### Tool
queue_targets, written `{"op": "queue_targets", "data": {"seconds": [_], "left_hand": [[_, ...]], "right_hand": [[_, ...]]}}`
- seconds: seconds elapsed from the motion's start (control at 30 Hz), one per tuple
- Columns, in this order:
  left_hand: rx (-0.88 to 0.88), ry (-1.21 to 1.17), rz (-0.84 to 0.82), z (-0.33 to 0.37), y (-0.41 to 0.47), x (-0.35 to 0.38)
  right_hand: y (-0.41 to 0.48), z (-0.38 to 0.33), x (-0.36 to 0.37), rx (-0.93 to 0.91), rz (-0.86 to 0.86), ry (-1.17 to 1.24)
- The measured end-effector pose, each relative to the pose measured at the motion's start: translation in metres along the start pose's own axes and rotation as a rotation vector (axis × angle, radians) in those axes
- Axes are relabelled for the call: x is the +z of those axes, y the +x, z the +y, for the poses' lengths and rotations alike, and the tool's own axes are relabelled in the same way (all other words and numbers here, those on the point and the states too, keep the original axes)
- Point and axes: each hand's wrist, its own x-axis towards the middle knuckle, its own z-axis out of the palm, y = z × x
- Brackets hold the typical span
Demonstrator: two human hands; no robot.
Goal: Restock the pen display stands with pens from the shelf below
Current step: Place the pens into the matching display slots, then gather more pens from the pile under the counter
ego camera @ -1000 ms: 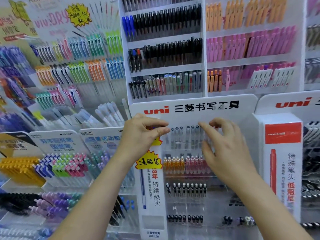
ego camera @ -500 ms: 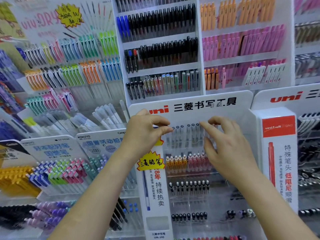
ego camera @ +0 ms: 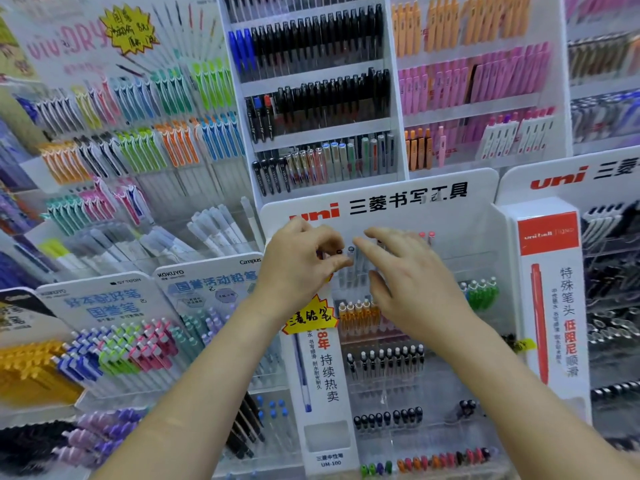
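Now L hand (ego camera: pixel 298 268) pinches pen (ego camera: pixel 350 273) top; R hand (ego camera: pixel 412 289) alongside.

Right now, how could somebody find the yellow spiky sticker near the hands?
Find the white stand with red "uni" letters in the middle. Just under the left hand, on its left edge, is the yellow spiky sticker with black handwriting. The other spiky sticker hangs high up at the left; this one sits beside the orange pens.

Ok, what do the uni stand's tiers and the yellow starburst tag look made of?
Tiers: clear glossy plastic, probably acrylic; pens show through them, and the edges catch glare. Tag: matte yellow paper or thin card, hand-lettered in black; which one, I can't tell.
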Motion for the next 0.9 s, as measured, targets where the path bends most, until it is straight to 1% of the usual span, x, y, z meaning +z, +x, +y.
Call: {"op": "queue_targets", "data": {"seconds": [0.1, 0.23, 0.37, 0.47, 0.57, 0.67, 0.73, 0.8, 0.9], "left_hand": [[0.051, 0.063, 0.022, -0.004, 0.0, 0.0], [0.187, 0.137, 0.019, -0.005, 0.0, -0.001], [0.187, 0.154, -0.003, -0.005, -0.001, -0.001], [0.171, 0.177, 0.013, -0.006, -0.005, -0.001], [0.173, 0.193, 0.081, 0.0, -0.013, -0.001], [0.168, 0.09, 0.138, 0.017, -0.031, -0.005], [0.118, -0.027, 0.163, 0.033, -0.048, -0.006], [0.039, -0.156, 0.148, 0.051, -0.067, -0.004], [-0.054, -0.338, 0.074, 0.082, -0.097, 0.009]], "right_hand": [[-0.001, -0.001, 0.002, -0.009, -0.011, -0.013], [0.002, -0.002, 0.001, -0.039, -0.04, -0.004], [0.001, 0.0, -0.003, -0.047, -0.147, 0.041], [-0.008, -0.003, -0.014, 0.004, -0.127, 0.106], [-0.029, -0.005, -0.033, 0.123, -0.048, 0.218], [-0.06, 0.001, -0.056, 0.276, -0.054, 0.381], [-0.084, 0.008, -0.07, 0.346, -0.084, 0.463], [-0.108, 0.017, -0.082, 0.398, -0.133, 0.517], [-0.145, 0.035, -0.1, 0.448, -0.203, 0.521]]}}
